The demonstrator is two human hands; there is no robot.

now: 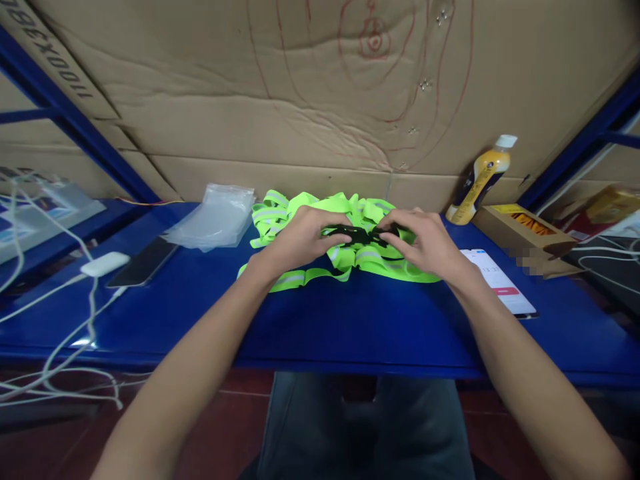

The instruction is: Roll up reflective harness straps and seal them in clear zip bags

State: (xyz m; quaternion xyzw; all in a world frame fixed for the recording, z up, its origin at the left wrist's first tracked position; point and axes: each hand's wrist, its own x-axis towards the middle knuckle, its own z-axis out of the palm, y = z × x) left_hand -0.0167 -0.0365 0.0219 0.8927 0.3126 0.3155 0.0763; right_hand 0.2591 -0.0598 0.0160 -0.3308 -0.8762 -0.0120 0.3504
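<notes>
One black buckle (357, 235) sits pinched between thumb and fingers of my left grip (306, 232) and right grip (423, 235), over heaped fluorescent reflective straps (358, 211) on the worktop (350, 327). I judge it light and stiff, the straps soft; its ends suit holding. Its long axis runs left to right.

Partly Covered, Partly Cropped

The left hand (305, 233) and right hand (425, 239) covered parts of the black fittings (355, 235). The right forearm (493, 340) hid one edge of the lit phone (506, 290), its digits blurred. The left edge cropped white cables (45, 298).
</notes>
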